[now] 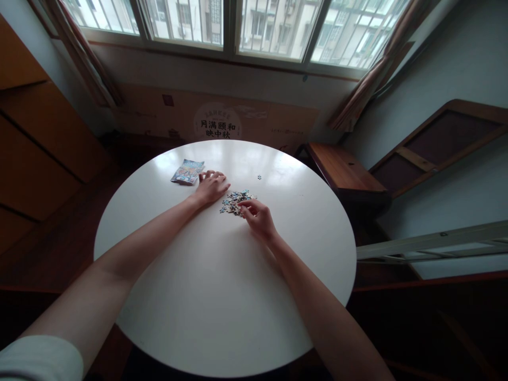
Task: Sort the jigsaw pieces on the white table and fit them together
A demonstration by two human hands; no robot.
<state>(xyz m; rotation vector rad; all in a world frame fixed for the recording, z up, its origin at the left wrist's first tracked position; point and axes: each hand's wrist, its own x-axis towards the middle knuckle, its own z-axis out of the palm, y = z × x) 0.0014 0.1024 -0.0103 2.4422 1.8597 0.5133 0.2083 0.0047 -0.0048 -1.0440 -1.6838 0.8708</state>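
Note:
A small heap of jigsaw puzzle pieces (235, 201) lies near the middle of the round white table (214, 296). My left hand (211, 186) rests on the tabletop just left of the heap, its fingers spread and slightly bent, holding nothing. Over the right side of the heap is my right hand (257, 216), with thumb and forefinger brought close together. Whether a piece sits between those fingertips is too small to make out. Beyond my left hand lies a colourful printed packet (188, 172), close to its fingers. One or two loose puzzle pieces (259, 177) lie apart, behind the heap.
A wooden bench (345, 166) stands beyond the table's right rear edge. Against the wall under the window leans a large printed cardboard panel (257, 119). An orange-brown cabinet (43, 137) is on the left, and a wooden-framed panel (440, 143) leans on the right wall.

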